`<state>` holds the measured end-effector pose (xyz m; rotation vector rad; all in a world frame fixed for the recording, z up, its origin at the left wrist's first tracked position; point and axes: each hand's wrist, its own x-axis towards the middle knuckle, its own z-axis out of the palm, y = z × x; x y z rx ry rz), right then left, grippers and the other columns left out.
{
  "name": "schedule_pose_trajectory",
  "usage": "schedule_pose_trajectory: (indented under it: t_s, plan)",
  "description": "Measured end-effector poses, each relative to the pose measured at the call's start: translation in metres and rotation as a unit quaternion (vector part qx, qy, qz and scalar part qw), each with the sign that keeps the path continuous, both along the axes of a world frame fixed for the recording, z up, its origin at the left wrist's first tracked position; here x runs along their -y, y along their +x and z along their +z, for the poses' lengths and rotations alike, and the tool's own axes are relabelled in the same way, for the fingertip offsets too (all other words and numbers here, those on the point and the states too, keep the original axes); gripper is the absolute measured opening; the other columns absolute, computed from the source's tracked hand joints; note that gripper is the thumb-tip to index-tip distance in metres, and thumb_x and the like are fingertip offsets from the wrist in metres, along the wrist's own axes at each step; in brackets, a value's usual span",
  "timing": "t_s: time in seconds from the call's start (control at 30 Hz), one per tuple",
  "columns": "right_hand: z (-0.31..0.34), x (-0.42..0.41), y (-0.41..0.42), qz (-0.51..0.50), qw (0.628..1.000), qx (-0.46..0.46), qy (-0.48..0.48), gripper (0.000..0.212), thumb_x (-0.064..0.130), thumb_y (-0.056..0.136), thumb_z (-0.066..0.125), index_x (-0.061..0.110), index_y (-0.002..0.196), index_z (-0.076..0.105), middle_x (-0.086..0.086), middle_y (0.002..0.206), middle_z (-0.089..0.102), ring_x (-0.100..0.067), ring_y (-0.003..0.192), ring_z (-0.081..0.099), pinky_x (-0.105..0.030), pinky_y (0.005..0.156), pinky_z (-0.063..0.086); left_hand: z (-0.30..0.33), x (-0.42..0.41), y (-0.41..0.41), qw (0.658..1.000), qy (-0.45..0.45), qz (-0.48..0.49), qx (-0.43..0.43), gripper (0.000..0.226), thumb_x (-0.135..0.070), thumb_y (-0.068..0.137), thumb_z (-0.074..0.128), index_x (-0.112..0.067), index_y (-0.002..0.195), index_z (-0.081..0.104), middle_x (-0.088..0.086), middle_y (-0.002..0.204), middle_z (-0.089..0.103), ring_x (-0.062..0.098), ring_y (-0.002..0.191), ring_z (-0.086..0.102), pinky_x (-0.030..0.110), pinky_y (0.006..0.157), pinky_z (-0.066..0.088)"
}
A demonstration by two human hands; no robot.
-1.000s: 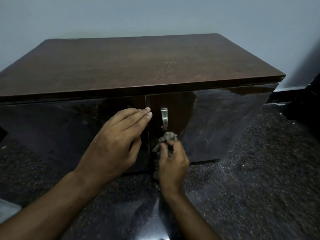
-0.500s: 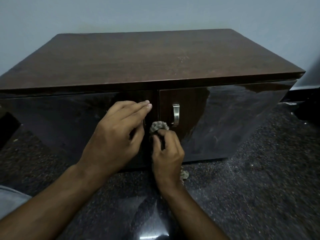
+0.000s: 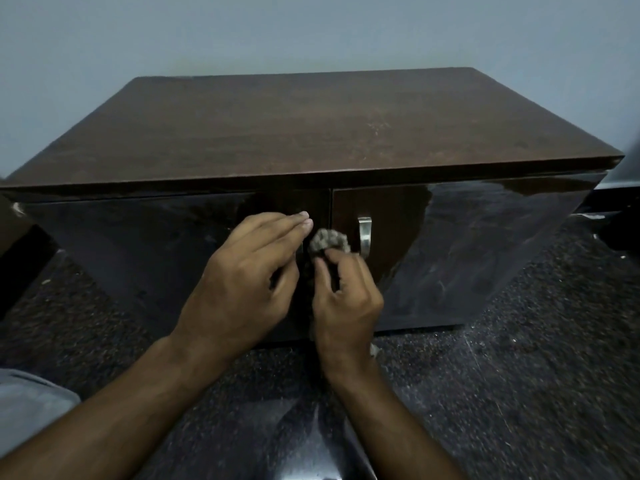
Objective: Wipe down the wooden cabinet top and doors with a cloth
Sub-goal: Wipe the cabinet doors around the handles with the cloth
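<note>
While your right hand (image 3: 346, 299) pinches the bunched cloth (image 3: 328, 240) against the door seam, the handle (image 3: 364, 234) lies just at three o'clock. Your left hand (image 3: 242, 282) presses flat, fingers together, on the left door (image 3: 138, 244).

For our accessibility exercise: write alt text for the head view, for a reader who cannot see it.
A person's right hand presses a bunched grey cloth against a dark wooden cabinet beside its metal handle; the left hand rests on the left door.

Setting is looking like a plain room in a home or office; cannot tell which. Low dark wooden cabinet (image 3: 311, 133) is sitting mid-frame on speckled dark stone floor (image 3: 519, 375), backing onto a bare pale wall (image 3: 311, 29) across the top.
</note>
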<state>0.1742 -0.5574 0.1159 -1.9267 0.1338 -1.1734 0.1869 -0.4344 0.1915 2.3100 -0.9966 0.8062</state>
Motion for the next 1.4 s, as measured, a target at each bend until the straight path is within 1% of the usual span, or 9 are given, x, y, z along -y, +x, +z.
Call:
schedule_pose_trajectory:
  t_s: [0.13, 0.33, 0.43, 0.53, 0.73, 0.93, 1.1, 1.3, 1.4]
  plan:
    - [-0.018, -0.004, -0.006, 0.005, 0.998, -0.067, 0.011, 0.016, -0.004, 0.083, 0.076, 0.003, 0.097, 0.071, -0.007, 0.09, 0.069, 0.001, 0.084, 0.056, 0.001, 0.079, 0.041, 0.0, -0.001, -0.001, 1.0, -0.01, -0.002, -0.013, 0.037, 0.004, 0.09, 0.062, 0.001, 0.126, 0.066, 0.008, 0.13, 0.066, 0.021, 0.122, 0.06, 0.031, 0.107, 0.047]
    - [0.033, 0.001, 0.006, -0.006, 0.996, 0.055, -0.065, 0.008, -0.002, 0.09, 0.069, -0.003, 0.098, 0.071, -0.01, 0.085, 0.066, -0.011, 0.08, 0.058, -0.01, 0.078, 0.043, 0.001, 0.001, -0.001, 1.0, -0.026, 0.001, -0.011, 0.038, 0.005, 0.088, 0.064, 0.0, 0.126, 0.067, 0.008, 0.128, 0.068, 0.021, 0.119, 0.062, 0.032, 0.105, 0.049]
    - [0.02, 0.001, 0.004, 0.011, 0.997, 0.027, -0.065, 0.005, -0.003, 0.09, 0.069, -0.002, 0.095, 0.068, -0.009, 0.085, 0.065, -0.013, 0.079, 0.059, -0.02, 0.074, 0.049, 0.0, 0.001, -0.001, 0.999, -0.036, 0.012, -0.001, 0.034, 0.004, 0.089, 0.066, 0.001, 0.123, 0.068, 0.008, 0.126, 0.069, 0.021, 0.115, 0.064, 0.031, 0.103, 0.05]
    - [0.006, 0.0, -0.002, 0.021, 0.999, -0.018, -0.03, 0.01, -0.004, 0.086, 0.073, 0.0, 0.092, 0.066, -0.007, 0.085, 0.066, -0.007, 0.079, 0.057, -0.012, 0.072, 0.046, 0.001, 0.003, 0.001, 0.998, -0.047, 0.026, 0.014, 0.027, -0.003, 0.092, 0.069, 0.0, 0.118, 0.071, 0.008, 0.121, 0.071, 0.02, 0.107, 0.068, 0.029, 0.098, 0.052]
    - [0.051, 0.007, 0.006, 0.006, 0.993, 0.078, -0.084, 0.007, -0.005, 0.089, 0.07, -0.006, 0.096, 0.07, -0.013, 0.088, 0.068, -0.015, 0.084, 0.061, -0.017, 0.081, 0.048, -0.001, 0.006, 0.002, 0.996, -0.058, 0.056, 0.038, 0.032, -0.005, 0.09, 0.073, 0.001, 0.121, 0.069, 0.011, 0.111, 0.074, 0.024, 0.095, 0.07, 0.029, 0.092, 0.052]
    - [0.017, 0.012, -0.005, 0.039, 0.995, -0.028, -0.089, 0.005, -0.003, 0.09, 0.067, 0.0, 0.093, 0.068, -0.009, 0.085, 0.064, -0.015, 0.079, 0.059, -0.03, 0.073, 0.051, -0.002, 0.001, 0.006, 0.99, -0.1, 0.096, 0.006, 0.026, -0.011, 0.087, 0.077, -0.002, 0.111, 0.074, 0.009, 0.101, 0.074, 0.022, 0.091, 0.07, 0.029, 0.088, 0.053]
    - [0.056, 0.01, 0.003, 0.018, 0.996, 0.043, -0.073, 0.026, 0.0, 0.089, 0.071, -0.005, 0.114, 0.066, -0.015, 0.108, 0.071, -0.018, 0.101, 0.065, -0.02, 0.089, 0.052, 0.005, 0.008, 0.004, 0.989, -0.123, 0.085, -0.011, 0.018, -0.012, 0.089, 0.075, -0.005, 0.106, 0.075, 0.005, 0.101, 0.073, 0.017, 0.094, 0.068, 0.026, 0.089, 0.052]
    - [0.056, 0.035, -0.002, -0.034, 0.99, 0.065, -0.117, 0.01, -0.004, 0.089, 0.068, -0.008, 0.099, 0.071, -0.015, 0.086, 0.068, -0.018, 0.081, 0.062, -0.008, 0.084, 0.042, 0.008, 0.012, 0.002, 0.989, -0.125, 0.083, 0.001, 0.016, -0.014, 0.088, 0.076, -0.004, 0.101, 0.076, 0.005, 0.099, 0.074, 0.017, 0.091, 0.068, 0.022, 0.088, 0.051]
    - [0.056, 0.03, -0.001, -0.052, 0.989, 0.066, -0.119, 0.01, -0.004, 0.091, 0.067, -0.008, 0.099, 0.07, -0.016, 0.087, 0.067, -0.027, 0.08, 0.064, -0.027, 0.08, 0.053, 0.011, 0.013, 0.004, 0.987, -0.128, 0.098, 0.023, 0.011, -0.014, 0.09, 0.075, -0.005, 0.098, 0.075, 0.004, 0.096, 0.074, 0.017, 0.089, 0.065, 0.017, 0.089, 0.045]
